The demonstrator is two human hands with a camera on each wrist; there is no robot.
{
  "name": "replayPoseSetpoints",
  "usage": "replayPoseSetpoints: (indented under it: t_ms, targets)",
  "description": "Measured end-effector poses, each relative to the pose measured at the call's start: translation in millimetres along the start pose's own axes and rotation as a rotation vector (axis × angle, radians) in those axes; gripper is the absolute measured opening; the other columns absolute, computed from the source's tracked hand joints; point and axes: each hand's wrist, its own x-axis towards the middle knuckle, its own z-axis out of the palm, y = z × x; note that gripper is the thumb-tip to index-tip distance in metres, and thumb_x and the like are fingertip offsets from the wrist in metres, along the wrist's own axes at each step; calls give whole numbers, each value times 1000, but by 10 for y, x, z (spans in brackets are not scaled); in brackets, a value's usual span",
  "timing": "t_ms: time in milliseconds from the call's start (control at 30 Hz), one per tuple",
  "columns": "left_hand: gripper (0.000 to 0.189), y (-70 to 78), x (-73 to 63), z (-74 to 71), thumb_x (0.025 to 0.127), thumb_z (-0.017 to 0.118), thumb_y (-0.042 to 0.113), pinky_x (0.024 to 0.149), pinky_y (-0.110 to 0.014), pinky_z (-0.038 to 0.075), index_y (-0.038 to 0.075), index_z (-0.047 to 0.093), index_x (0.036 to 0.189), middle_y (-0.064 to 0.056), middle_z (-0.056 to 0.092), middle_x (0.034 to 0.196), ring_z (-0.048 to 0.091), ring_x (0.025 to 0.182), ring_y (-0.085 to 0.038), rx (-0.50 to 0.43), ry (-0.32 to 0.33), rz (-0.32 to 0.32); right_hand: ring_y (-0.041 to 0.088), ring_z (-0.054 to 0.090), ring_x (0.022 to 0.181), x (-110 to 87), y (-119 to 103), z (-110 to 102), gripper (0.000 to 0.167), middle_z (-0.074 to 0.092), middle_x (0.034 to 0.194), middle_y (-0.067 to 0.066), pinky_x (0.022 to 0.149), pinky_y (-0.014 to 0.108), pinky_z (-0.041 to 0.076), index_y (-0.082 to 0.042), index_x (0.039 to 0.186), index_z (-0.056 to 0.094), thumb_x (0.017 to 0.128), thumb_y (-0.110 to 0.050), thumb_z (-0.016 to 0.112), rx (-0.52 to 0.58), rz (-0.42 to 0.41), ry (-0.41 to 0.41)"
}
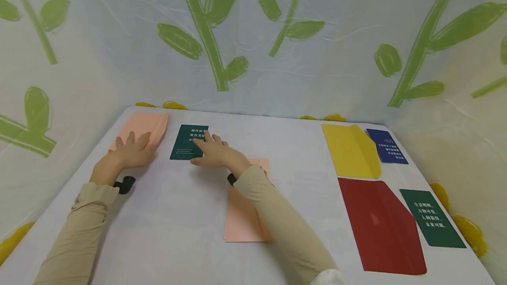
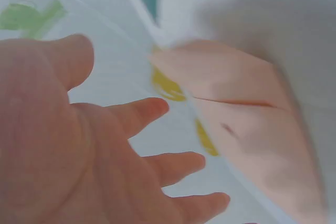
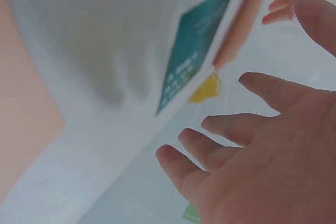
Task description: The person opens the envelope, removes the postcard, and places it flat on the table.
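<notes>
At the table's back left lies a pink envelope with its flap edge raised on the right side. My left hand hovers over its near part, fingers spread, holding nothing. To the right of that envelope is a dark green card with white printed characters. My right hand, also empty and with fingers apart, is above the card's right edge and covers part of it in the head view. The left wrist view shows the pink envelope beyond the left fingers; the right wrist view shows the green card beyond the right fingertips.
A second pink envelope lies partly under the right forearm. On the right side are a yellow envelope, a red envelope, a blue card and another green card. A flowered sheet rises behind the table.
</notes>
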Motion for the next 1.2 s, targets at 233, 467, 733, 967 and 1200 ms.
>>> replayPoseSetpoints:
  t_ms: [233,467,733,967,1200]
  targets:
    - [78,324,-115,-102,102,15,62,99,-81,-7,8,6,159,-38,-13,155,-21,135,-64,12,100,78,33,2,152,-347,171,-249,74,-3,166,12,119,54,11,-23,161,17,100,-46,54,73,-49,78]
    - [77,728,-313,-131,103,19,62,102,-79,-7,14,2,161,-30,-15,159,-25,138,-57,37,146,188,32,-2,152,-738,401,-469,74,-7,166,10,119,56,7,-22,161,15,101,-45,53,106,-75,164]
    - [75,1134,-378,38,103,24,61,104,-78,0,13,15,160,-31,-3,161,-15,142,-56,204,193,270,34,-3,151,-1171,678,-626,74,-7,166,10,118,58,4,-20,161,15,102,-44,53,108,-66,243]
    - [69,1427,-364,306,105,30,57,106,-77,6,14,24,159,-29,8,161,-6,143,-57,267,224,371,31,-6,152,-1577,947,-668,74,-8,166,9,117,59,3,-20,161,15,102,-45,52,81,-18,290]
    - [67,1652,-387,529,104,36,55,108,-75,6,17,27,158,-28,11,161,-3,144,-56,277,198,433,35,-4,151,-1877,1194,-581,75,-5,166,11,115,65,3,-19,161,16,101,-42,55,61,16,312]
